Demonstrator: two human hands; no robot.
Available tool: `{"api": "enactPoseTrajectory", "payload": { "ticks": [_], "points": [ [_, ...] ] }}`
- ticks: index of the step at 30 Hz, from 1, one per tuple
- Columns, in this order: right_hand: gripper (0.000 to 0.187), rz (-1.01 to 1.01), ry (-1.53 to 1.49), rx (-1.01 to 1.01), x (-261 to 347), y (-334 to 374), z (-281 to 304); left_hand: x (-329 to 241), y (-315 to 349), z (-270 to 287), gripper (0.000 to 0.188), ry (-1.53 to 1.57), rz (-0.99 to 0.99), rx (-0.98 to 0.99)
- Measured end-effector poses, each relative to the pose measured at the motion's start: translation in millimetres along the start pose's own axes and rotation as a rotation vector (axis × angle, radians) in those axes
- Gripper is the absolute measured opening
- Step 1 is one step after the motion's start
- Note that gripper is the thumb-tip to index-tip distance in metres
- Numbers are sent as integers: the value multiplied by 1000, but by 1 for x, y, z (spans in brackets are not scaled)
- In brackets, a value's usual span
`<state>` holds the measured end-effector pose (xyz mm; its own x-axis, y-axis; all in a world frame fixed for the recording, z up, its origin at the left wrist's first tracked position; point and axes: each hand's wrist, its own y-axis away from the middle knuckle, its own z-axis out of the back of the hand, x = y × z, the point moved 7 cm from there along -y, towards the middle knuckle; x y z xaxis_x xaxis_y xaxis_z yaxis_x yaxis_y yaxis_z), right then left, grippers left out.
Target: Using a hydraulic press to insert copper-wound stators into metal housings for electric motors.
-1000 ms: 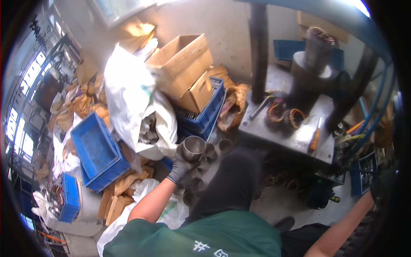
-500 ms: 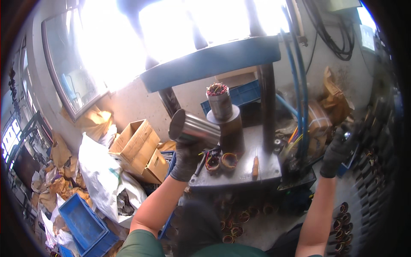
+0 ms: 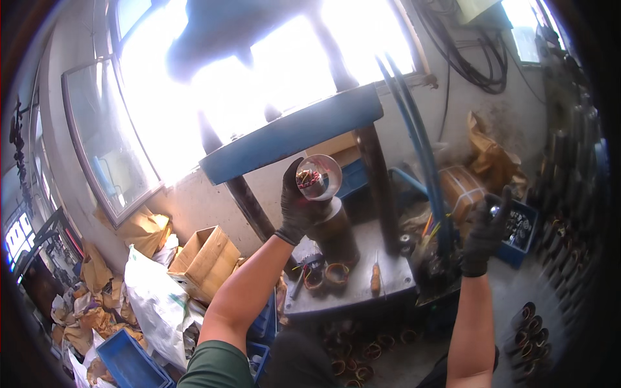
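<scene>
My left hand (image 3: 294, 204), in a dark glove, is wrapped round the side of an open-ended metal cylinder (image 3: 331, 176). Red and multicoloured wire ends (image 3: 309, 179) show inside its rim, above the round metal pedestal (image 3: 337, 236) of a press. Whether the cylinder touches the wired part beneath cannot be made out. Off to the right, my gloved right hand (image 3: 482, 242) is raised, fingers partly curled round a small shiny metal piece (image 3: 495, 211). On the press plate (image 3: 352, 299) lie two wire-wound rings (image 3: 336, 274) and a wooden-handled tool (image 3: 376, 277).
The press's blue crossbeam (image 3: 294, 132) and dark posts (image 3: 378, 187) frame the pedestal. At right stand a blue bin (image 3: 521, 233) of metal parts and many stacked cylinders (image 3: 569, 194). Cardboard boxes (image 3: 206, 262), a white sack (image 3: 155, 307) and blue crates (image 3: 132, 362) are at left.
My left hand has lifted the cylinder up and over to the wired part on the pedestal, turning its opening toward me. The right hand has moved left in the picture, as the view shifted.
</scene>
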<state>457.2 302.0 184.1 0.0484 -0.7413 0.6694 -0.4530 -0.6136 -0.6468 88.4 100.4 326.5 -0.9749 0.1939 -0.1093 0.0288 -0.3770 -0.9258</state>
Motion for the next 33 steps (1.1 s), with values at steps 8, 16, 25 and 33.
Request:
{"api": "enactPoseTrajectory", "payload": {
  "ticks": [8,16,25,33],
  "points": [
    [56,77,43,-9,3,2,0,44,7,-3,99,-7,139,-88],
    [51,114,71,-12,11,3,0,74,19,11,104,-12,290,-206],
    [51,88,18,21,9,3,-2,127,18,10,75,703,509,-580],
    [29,-130,-77,75,2,-22,14,137,-19,0,65,636,919,-390]
  ]
}}
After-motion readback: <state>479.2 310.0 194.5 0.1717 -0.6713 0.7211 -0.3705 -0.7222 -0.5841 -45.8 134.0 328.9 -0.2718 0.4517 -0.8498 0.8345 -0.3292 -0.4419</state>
